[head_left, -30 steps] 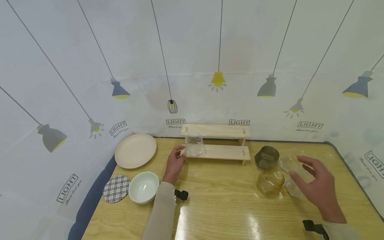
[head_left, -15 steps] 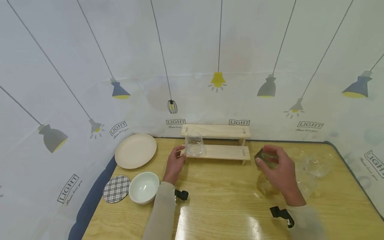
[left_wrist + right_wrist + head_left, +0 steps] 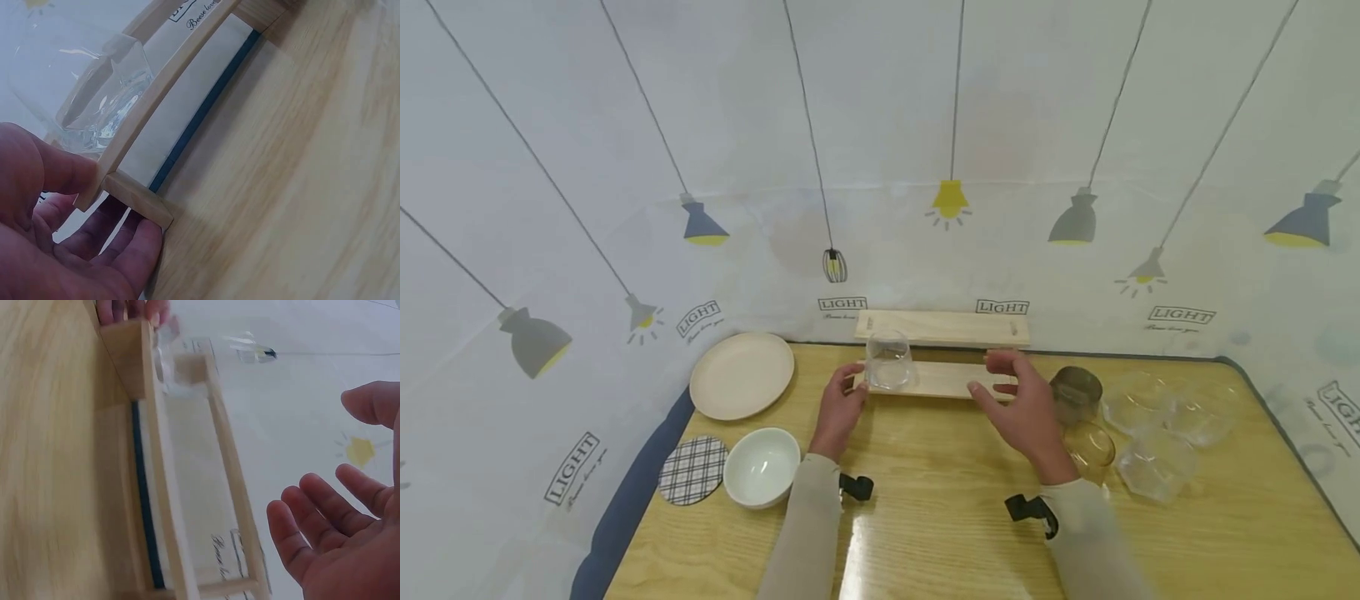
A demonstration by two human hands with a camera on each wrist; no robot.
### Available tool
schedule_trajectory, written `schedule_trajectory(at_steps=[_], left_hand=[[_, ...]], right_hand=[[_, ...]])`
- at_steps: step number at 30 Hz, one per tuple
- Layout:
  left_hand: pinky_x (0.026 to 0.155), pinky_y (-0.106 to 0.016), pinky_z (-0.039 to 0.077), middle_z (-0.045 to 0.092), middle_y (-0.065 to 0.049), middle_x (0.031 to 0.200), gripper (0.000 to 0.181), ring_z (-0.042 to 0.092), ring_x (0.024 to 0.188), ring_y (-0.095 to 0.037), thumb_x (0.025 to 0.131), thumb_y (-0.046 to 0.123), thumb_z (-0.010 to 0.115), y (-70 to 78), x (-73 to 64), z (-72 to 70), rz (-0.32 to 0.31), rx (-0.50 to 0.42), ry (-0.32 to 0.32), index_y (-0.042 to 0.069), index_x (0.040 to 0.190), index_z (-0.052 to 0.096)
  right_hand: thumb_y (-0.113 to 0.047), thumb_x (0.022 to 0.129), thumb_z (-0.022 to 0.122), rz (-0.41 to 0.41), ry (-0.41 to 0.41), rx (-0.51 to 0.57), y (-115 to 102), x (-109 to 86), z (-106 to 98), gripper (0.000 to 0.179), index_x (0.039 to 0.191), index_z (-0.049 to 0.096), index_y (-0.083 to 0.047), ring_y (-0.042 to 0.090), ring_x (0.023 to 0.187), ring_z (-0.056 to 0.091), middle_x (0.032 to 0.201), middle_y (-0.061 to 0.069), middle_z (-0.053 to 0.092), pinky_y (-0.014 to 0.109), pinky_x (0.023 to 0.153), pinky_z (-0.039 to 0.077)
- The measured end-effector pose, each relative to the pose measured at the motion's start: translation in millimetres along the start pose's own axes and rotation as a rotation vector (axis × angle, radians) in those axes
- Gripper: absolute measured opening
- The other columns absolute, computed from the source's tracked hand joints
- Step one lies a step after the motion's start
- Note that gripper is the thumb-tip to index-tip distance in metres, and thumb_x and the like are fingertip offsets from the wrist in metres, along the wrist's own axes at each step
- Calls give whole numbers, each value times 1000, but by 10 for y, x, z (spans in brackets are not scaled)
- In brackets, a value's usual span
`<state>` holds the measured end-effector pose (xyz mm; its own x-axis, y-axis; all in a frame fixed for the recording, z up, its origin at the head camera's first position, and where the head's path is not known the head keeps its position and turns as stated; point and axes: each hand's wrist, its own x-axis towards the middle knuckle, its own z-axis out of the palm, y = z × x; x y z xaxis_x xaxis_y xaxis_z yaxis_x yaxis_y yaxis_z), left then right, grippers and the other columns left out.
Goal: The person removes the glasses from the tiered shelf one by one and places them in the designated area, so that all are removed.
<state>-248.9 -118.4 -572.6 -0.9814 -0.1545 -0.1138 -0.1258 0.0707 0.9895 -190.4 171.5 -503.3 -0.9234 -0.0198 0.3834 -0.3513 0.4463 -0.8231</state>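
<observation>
A two-step wooden shelf [image 3: 942, 380] stands against the back wall. On the left end of its lower step sits a clear glass [image 3: 889, 363]. My left hand [image 3: 837, 412] grips that same end of the shelf; in the left wrist view its thumb lies on the board [image 3: 167, 89] close beside the glass, with the other fingers around the end support. Fingers spread and holding nothing, my right hand [image 3: 1024, 410] hovers at the right end of the lower step. The right wrist view shows its palm and fingers [image 3: 287, 534] apart from the wood.
Right of the shelf stand a dark grey glass [image 3: 1077, 392], an amber glass [image 3: 1092, 446] partly behind my right wrist, and several clear glasses [image 3: 1156, 467]. At left are a beige plate [image 3: 741, 375], a white bowl [image 3: 762, 468] and a checked round coaster [image 3: 692, 471].
From above the clear glasses, my right hand has swept left past the grey and amber glasses to the shelf's right end. The left hand and the glass on the step have stayed put.
</observation>
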Motion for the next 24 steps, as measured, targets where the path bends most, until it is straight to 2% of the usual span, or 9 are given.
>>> schedule_trajectory(at_steps=[5, 11, 16, 24], left_hand=[[76, -28, 50, 64, -16, 133, 34, 61, 95, -17, 103, 6, 62, 8, 20, -4, 4, 13, -3, 11, 137, 65], [75, -29, 51, 66, -17, 125, 34, 61, 93, -19, 103, 5, 62, 18, 18, -21, 20, 1, -5, 9, 137, 64], [77, -30, 51, 65, -20, 129, 35, 62, 97, -22, 103, 5, 61, 4, 4, -36, 28, -6, -14, 7, 138, 63], [81, -28, 51, 64, -20, 134, 34, 64, 104, -24, 102, 9, 66, -7, -3, -7, 36, -1, 2, 7, 136, 64]], right_hand=[[-29, 98, 77, 24, -93, 72, -70, 143, 300, 57, 146, 54, -9, 35, 135, 57, 144, 13, 60, 55, 106, 54], [-41, 95, 79, 78, -158, 66, -162, 316, 675, 79, 157, 43, -10, 36, 142, 51, 155, 13, 53, 55, 113, 49], [-41, 92, 83, 127, -180, 61, -187, 418, 952, 87, 160, 38, -10, 36, 144, 49, 157, 15, 50, 58, 114, 47], [-37, 84, 90, 116, -145, -12, -185, 503, 1278, 87, 155, 46, -14, 34, 129, 54, 146, 15, 53, 56, 104, 51]])
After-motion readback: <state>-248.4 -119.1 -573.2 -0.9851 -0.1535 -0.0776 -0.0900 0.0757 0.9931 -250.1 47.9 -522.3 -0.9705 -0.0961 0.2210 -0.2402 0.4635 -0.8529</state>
